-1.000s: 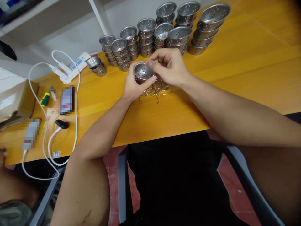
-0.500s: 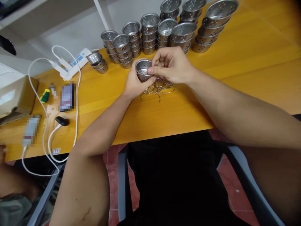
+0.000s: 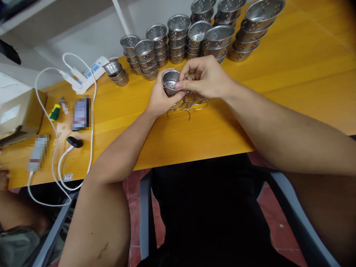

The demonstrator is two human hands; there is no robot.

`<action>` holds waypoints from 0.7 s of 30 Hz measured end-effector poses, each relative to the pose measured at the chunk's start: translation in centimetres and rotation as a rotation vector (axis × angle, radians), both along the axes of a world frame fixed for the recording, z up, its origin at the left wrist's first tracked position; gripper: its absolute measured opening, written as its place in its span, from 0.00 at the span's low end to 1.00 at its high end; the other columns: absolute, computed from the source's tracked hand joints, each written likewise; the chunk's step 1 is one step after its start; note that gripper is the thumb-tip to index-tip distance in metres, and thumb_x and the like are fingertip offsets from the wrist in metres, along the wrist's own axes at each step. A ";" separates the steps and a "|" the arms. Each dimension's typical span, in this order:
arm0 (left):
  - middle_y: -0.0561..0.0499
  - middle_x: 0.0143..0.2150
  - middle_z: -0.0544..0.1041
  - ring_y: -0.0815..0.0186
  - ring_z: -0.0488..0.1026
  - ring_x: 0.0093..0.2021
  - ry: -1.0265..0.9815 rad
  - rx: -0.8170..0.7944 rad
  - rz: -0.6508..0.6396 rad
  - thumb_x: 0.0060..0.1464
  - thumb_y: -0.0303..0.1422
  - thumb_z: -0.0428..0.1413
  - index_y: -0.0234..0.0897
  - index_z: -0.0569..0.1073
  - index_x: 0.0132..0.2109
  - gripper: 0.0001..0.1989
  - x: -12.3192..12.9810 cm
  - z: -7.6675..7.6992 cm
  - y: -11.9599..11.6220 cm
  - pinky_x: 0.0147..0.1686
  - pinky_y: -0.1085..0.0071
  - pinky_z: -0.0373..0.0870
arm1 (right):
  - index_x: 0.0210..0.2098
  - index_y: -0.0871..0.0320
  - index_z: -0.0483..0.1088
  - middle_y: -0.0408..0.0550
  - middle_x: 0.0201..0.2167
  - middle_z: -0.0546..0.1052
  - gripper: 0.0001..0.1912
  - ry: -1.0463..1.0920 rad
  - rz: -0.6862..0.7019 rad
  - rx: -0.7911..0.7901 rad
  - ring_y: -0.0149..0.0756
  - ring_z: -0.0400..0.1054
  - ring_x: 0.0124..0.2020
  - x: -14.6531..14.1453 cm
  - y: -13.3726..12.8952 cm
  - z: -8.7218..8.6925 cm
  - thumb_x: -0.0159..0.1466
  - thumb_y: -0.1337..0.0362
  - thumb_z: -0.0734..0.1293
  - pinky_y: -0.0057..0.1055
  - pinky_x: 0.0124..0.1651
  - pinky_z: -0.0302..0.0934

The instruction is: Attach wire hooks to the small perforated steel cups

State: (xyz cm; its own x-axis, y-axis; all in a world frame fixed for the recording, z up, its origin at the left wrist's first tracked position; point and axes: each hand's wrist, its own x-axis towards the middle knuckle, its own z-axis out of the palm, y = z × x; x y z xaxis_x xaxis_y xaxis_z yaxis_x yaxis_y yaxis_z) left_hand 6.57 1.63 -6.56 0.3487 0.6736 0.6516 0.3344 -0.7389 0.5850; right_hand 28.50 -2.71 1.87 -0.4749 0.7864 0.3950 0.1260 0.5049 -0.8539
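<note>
A small perforated metal cup point(image 3: 170, 82) is held upright, mouth tilted toward me, in my left hand point(image 3: 160, 97), whose fingers and thumb wrap round its side. My right hand point(image 3: 204, 78) pinches at the cup's right rim with thumb and forefinger. Whether something thin sits between those fingertips is too small to make out. Just below both hands a loose tangle of thin metal wire rings point(image 3: 190, 102) lies on the yellow wooden table point(image 3: 178, 141).
Stacks of perforated cups point(image 3: 178, 40) line the back, with a short stack point(image 3: 119, 74) by a white power strip point(image 3: 91, 74). White cables, a phone point(image 3: 80, 114), a screwdriver point(image 3: 55, 112) and a cardboard box point(image 3: 25, 115) are at left. Another person's hand point(image 3: 3, 180) shows at the left edge.
The whole view has shifted slightly. Both hands stay at the cup in nearly the same pose, with no clear movement between them.
</note>
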 end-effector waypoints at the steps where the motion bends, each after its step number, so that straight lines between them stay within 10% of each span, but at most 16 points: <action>1: 0.44 0.60 0.74 0.50 0.77 0.62 -0.002 -0.002 0.007 0.59 0.57 0.68 0.48 0.61 0.67 0.40 0.1 0.0 0.0 0.68 0.49 0.73 | 0.42 0.51 0.75 0.48 0.33 0.77 0.35 0.018 -0.016 0.027 0.43 0.70 0.33 0.0 0.0 0.0 0.60 0.26 0.77 0.42 0.34 0.70; 10: 0.43 0.63 0.72 0.52 0.77 0.62 -0.088 -0.008 0.064 0.60 0.63 0.64 0.50 0.57 0.69 0.43 0.0 -0.3 0.6 0.65 0.53 0.75 | 0.47 0.54 0.80 0.57 0.49 0.76 0.16 -0.018 -0.142 0.442 0.47 0.73 0.45 0.3 0.3 -0.6 0.75 0.48 0.72 0.43 0.42 0.73; 21: 0.44 0.63 0.73 0.53 0.78 0.61 -0.070 0.086 0.046 0.64 0.63 0.60 0.51 0.55 0.72 0.41 0.0 -0.2 0.3 0.64 0.54 0.77 | 0.49 0.44 0.83 0.52 0.59 0.73 0.10 -0.184 -0.061 0.380 0.58 0.68 0.63 0.6 0.8 -1.1 0.70 0.53 0.74 0.60 0.69 0.67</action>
